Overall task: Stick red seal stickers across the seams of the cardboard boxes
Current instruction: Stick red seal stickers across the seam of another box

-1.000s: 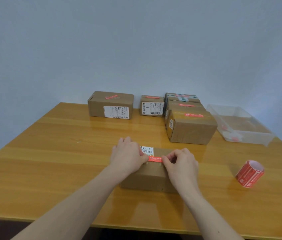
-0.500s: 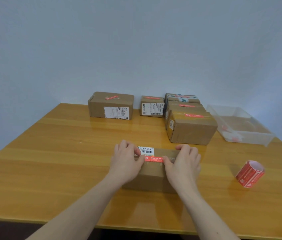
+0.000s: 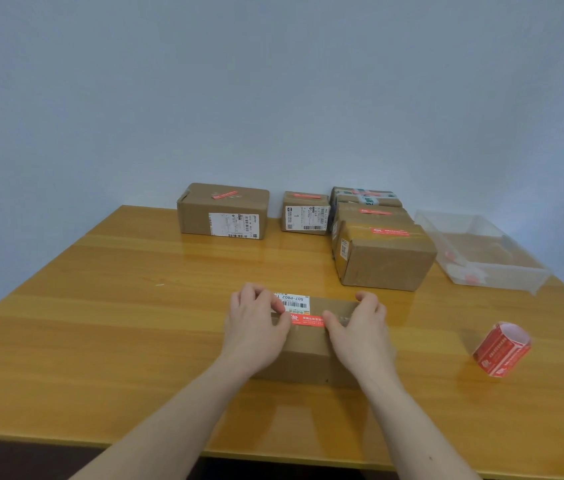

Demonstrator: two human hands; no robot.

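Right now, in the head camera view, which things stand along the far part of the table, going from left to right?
Wide cardboard box → small labelled box → cluster of sealed boxes → clear plastic bin.

Small brown cardboard box point(image 3: 308, 351) flat on table, red seal sticker point(image 3: 308, 320) lengthwise along its top

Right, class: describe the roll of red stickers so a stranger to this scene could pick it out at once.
Start at the wooden table and go to its right side, nearer the front edge than the clear plastic tray. There the roll of red stickers lies alone, right of the right hand. Unlike the brown boxes nearby, it is a small red cylinder with a pale hollow core.
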